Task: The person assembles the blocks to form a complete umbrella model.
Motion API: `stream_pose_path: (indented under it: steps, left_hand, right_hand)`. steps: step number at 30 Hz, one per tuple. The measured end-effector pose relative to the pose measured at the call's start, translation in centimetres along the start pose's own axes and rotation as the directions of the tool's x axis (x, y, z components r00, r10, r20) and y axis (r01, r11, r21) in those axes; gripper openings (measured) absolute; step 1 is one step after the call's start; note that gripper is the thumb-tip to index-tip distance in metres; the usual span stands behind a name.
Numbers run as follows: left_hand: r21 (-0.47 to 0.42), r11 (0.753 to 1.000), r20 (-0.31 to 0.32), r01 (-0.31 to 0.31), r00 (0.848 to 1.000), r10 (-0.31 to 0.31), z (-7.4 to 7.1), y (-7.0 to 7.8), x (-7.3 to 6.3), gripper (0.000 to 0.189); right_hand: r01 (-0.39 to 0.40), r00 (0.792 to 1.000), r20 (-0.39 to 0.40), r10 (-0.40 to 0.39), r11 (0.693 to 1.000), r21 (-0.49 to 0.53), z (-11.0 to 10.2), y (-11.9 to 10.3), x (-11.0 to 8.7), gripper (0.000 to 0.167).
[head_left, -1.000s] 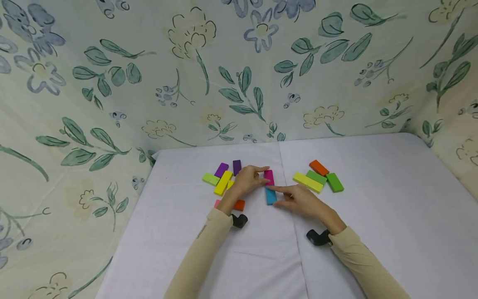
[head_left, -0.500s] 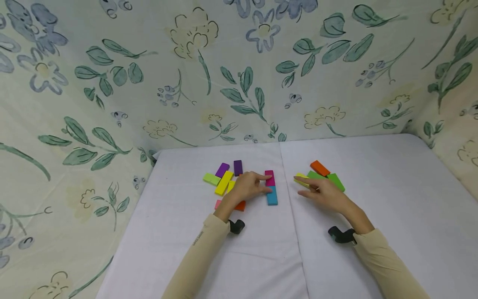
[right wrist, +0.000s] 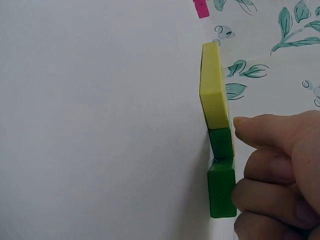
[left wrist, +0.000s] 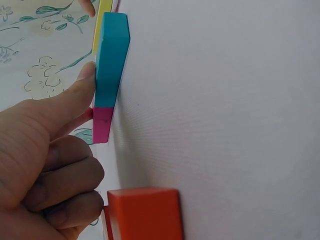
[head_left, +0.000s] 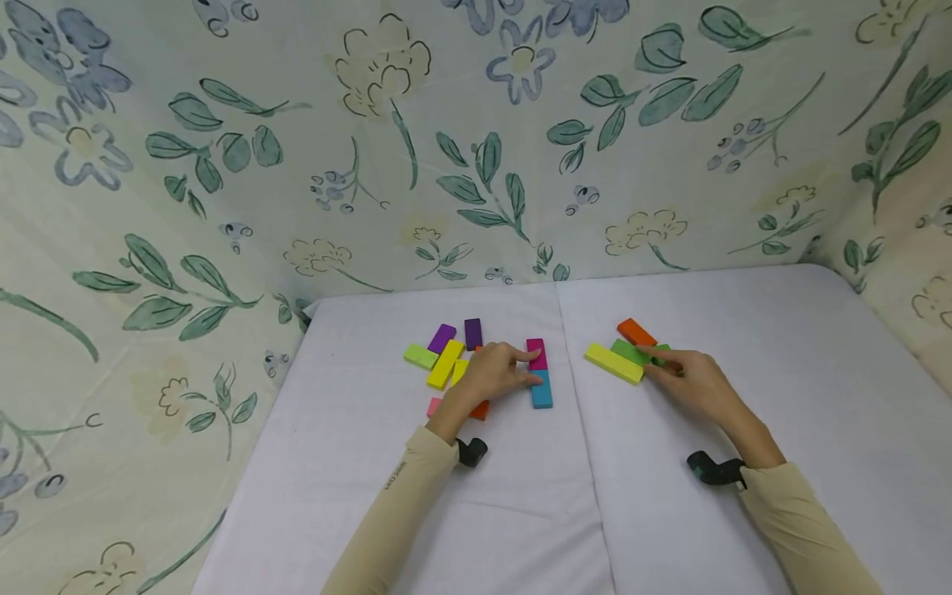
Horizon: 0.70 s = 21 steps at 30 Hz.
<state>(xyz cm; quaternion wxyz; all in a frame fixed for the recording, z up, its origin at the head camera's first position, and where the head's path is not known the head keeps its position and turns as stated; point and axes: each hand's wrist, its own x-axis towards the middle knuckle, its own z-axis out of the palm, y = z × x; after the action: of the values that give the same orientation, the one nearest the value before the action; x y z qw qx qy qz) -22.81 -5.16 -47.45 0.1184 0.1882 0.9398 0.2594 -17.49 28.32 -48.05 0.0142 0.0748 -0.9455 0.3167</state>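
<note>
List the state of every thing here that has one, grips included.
Magenta block: lying, end to end with blue block.
Blue block: lying, meeting magenta's near end.
Left blocks: loose, some partly hidden.
Right blocks: lying loose.
Left grip: fingertips at magenta and blue.
Right grip: fingertips at right blocks, hold unclear.
Cloth: lightly creased.

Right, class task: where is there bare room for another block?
Bare white cloth lies right of the right hand and between the sleeves, nearer than the blue block. Crowded: the left block cluster by the left hand and the right cluster.
</note>
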Motion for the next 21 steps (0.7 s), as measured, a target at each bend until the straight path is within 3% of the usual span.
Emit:
stream_pose_path:
  steps: [21]
  left_hand:
    - [-0.005, 1.000, -0.011, 0.005, 1.000, -0.005, 0.01, -0.08, -0.08, 0.057]
  right_hand:
    - [-0.061, 0.995, -0.074, 0.060, 0.998, -0.009, 0.69, 0.07, 0.37, 0.040]
